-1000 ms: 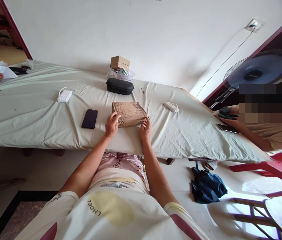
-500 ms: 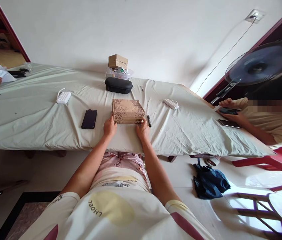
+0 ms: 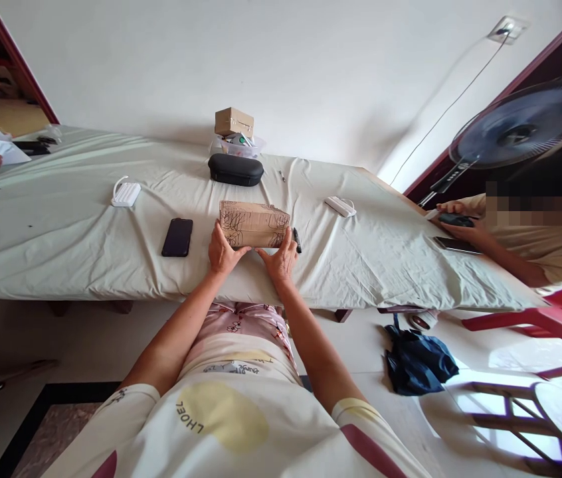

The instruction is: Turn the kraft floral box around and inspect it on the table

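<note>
Sheeted table (image 3: 62, 245) (phone (image 3: 177, 237), black case (image 3: 236, 170))

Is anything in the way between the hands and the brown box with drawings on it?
No. The left hand and right hand both grip the brown patterned cardboard box; a black pen just lies beside it.

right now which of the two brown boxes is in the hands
The patterned box, gripped by the left hand and right hand; the plain box sits far back, untouched.

Cream short-sleeved T-shirt (image 3: 261, 441) with yellow circle, dark red patches, black "LHOEL" lettering; pink flower-print trousers (image 3: 244, 328).
</note>
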`<move>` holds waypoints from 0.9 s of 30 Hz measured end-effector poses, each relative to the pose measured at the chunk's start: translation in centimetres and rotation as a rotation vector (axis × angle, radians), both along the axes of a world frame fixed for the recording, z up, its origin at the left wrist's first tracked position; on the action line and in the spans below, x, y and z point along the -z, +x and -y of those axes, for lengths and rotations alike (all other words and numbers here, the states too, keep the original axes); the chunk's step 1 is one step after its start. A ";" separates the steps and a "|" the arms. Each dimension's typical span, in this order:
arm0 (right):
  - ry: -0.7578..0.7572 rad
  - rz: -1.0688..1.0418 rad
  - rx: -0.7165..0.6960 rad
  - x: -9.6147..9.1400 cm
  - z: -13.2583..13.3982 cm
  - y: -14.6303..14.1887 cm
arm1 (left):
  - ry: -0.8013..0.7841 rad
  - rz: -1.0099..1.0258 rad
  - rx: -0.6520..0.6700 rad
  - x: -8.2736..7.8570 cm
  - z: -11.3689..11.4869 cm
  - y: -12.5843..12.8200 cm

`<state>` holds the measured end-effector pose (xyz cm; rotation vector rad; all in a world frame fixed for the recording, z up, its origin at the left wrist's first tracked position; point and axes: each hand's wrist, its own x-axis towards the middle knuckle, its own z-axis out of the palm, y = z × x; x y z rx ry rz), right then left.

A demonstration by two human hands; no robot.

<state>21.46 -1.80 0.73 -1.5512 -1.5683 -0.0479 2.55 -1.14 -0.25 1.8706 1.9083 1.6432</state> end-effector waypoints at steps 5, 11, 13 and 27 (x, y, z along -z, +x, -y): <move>0.030 -0.033 -0.015 0.4 -0.3 0.4 | -0.003 0.014 -0.007 -0.2 0.1 0.0; 0.120 -0.173 -0.123 0.6 -1.1 1.4 | 0.022 0.046 -0.012 -0.3 -0.2 -1.2; 0.156 -0.242 -0.136 0.6 -1.2 1.6 | 0.043 0.055 -0.015 -0.1 -0.3 -1.5; 0.151 -0.412 -0.259 1.6 -2.3 2.2 | 0.162 0.118 -0.050 0.6 -1.3 -2.7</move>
